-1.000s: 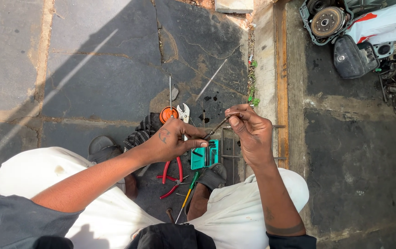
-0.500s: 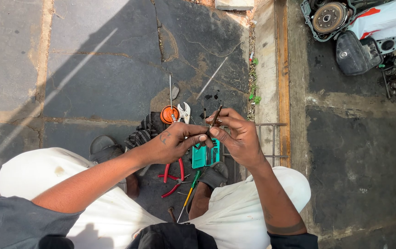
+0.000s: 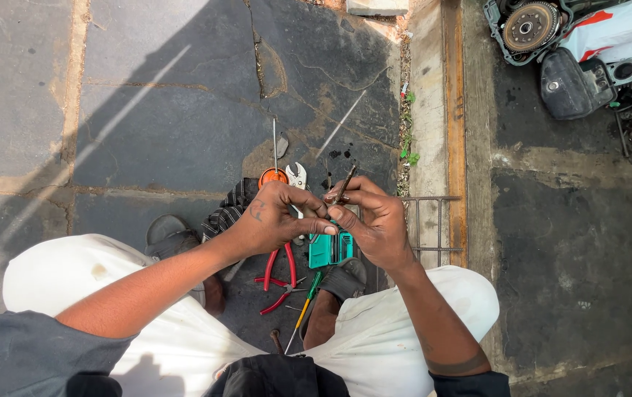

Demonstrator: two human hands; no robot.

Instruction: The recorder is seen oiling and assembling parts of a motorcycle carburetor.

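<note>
Head view | both hands [image 3: 330, 217] grasping thin rod [image 3: 345, 182] | red pliers [image 3: 280, 266], green case [image 3: 330, 249] beneath (partly hidden)

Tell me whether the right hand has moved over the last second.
Yes. The right hand has shifted left toward the left hand, away from the metal grate it was over, still pinching the thin rod.

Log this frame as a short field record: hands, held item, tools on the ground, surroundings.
left hand: fingertips meet the right hand's, pinching something too small to tell
right hand: holds a thin dark rod tilted up and away
under hands: teal case, partly hidden
ground tools: red-handled pliers, green-and-yellow screwdriver, orange round part
surface: cracked stone paving
right side: metal grate
top right: engine parts
posture: seated, white trousers
</note>
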